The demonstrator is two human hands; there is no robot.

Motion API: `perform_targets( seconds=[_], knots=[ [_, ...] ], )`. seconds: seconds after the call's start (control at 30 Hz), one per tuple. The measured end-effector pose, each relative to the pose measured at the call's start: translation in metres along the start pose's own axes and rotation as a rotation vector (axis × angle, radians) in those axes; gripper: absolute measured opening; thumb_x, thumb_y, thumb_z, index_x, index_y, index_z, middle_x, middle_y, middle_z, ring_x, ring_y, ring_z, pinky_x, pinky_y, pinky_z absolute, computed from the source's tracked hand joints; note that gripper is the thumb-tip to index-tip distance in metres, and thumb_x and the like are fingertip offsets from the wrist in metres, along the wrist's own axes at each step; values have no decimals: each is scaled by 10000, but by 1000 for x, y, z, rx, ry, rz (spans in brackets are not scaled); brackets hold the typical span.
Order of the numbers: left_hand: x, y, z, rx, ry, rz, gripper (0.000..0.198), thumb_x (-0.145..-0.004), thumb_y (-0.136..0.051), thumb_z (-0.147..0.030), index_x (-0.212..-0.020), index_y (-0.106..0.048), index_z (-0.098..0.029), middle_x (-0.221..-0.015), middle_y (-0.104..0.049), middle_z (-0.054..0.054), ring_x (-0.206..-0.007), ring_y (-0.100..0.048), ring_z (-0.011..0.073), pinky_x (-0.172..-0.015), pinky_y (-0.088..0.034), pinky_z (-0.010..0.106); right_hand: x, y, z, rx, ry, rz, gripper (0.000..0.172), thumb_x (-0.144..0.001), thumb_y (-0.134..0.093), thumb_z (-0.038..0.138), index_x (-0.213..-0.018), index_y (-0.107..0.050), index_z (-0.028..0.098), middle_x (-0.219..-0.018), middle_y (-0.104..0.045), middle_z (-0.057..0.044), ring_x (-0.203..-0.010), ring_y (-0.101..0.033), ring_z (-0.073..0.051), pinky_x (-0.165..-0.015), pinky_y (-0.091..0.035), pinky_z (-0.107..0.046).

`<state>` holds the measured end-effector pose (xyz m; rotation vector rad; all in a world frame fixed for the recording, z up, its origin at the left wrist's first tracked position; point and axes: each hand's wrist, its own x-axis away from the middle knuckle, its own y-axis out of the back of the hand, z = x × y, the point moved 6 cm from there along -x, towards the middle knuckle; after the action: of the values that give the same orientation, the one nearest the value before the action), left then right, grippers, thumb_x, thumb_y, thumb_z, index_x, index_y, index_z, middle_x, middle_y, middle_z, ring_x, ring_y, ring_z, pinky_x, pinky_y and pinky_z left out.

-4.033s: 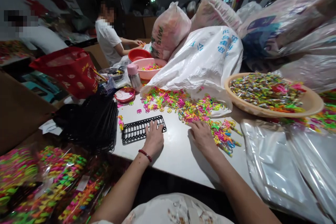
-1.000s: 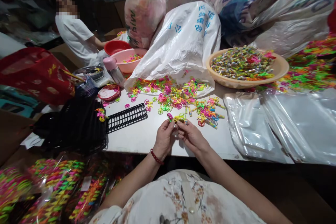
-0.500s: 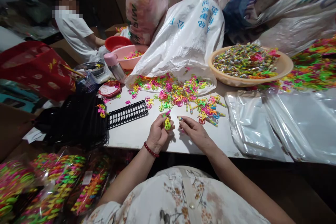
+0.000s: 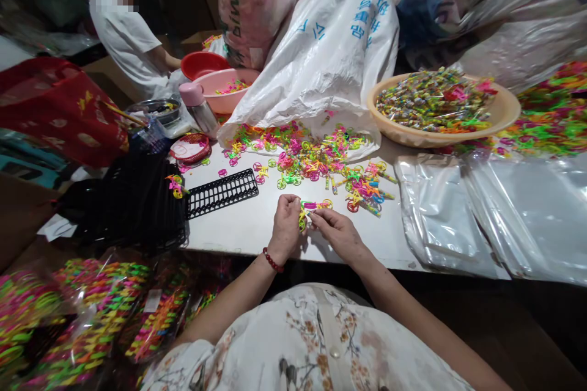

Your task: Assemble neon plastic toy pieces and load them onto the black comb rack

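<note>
My left hand [image 4: 285, 231], with a red bead bracelet on its wrist, is closed on a small yellow-green and pink plastic toy [image 4: 302, 220] with wheel-like rings. My right hand [image 4: 340, 233] is closed, thumb and finger pinching a small patterned tube [image 4: 311, 214] right against the toy. The fingertips partly cover both pieces, so I cannot tell whether they are joined. Beyond the hands lies a loose pile of bright plastic toys [image 4: 298, 156] and patterned tubes, spilling from a white woven sack [image 4: 316, 55]. To the left of my hands is a black slotted rack [image 4: 223, 193].
A peach basin [image 4: 507, 111] heaped with small tubes stands at the back right, with clear plastic bags [image 4: 452, 214] before it. Black racks [image 4: 132, 201] are stacked at the left, near a pink-lidded flask [image 4: 199, 110]. A person in white [image 4: 128, 43] sits at the far left.
My hands have come together: the right has brought its small tube left against the toy in the left hand. The left hand has turned, its fingers now more upright. The view has shifted slightly.
</note>
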<state>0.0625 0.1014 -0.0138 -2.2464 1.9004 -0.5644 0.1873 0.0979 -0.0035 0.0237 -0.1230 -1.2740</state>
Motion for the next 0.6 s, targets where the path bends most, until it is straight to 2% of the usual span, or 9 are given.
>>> perform_targets(
  seconds=[0.1, 0.2, 0.4, 0.5, 0.6],
  knots=[
    [0, 3, 2, -68, -48, -6, 326, -873, -626, -509, -952, -470, -234, -581, -454, -88, -438, -419, 73, -448, -342, 188, 0, -1, -5, -50, -51, 21, 401, -873, -579, 573, -806, -673, 188, -670, -576, 7, -541, -407, -104, -484, -304, -238],
    [2, 7, -2, -109, -106, -42, 257, -877, -647, -435, -931, -511, -223, -646, -495, -61, -511, -442, 86, -529, -373, 208, 1, 0, -4, -26, -49, 24, 424, -871, -570, 586, -764, -663, 186, -628, -527, 12, -527, -377, -105, -478, -289, -243],
    [6, 11, -16, -365, -240, -129, 94, -883, -633, -274, -862, -561, -216, -737, -527, -24, -664, -474, 133, -640, -355, 239, 7, -4, 13, 194, 143, 41, 382, -918, -526, 474, -661, -592, 200, -628, -523, 9, -621, -472, -147, -600, -359, -276],
    [7, 13, -14, -404, -240, -150, 94, -899, -609, -276, -856, -544, -223, -715, -493, -34, -641, -449, 133, -639, -342, 246, 12, -11, 16, 295, 224, 24, 385, -948, -476, 412, -625, -521, 206, -612, -503, 10, -591, -452, -140, -596, -337, -281],
    [7, 11, -8, -431, -226, -127, 120, -921, -571, -308, -849, -529, -222, -718, -481, -32, -645, -441, 136, -645, -346, 248, 15, -15, 15, 356, 244, 28, 382, -954, -466, 398, -625, -519, 211, -611, -515, 8, -582, -449, -140, -592, -335, -279]
  ],
)
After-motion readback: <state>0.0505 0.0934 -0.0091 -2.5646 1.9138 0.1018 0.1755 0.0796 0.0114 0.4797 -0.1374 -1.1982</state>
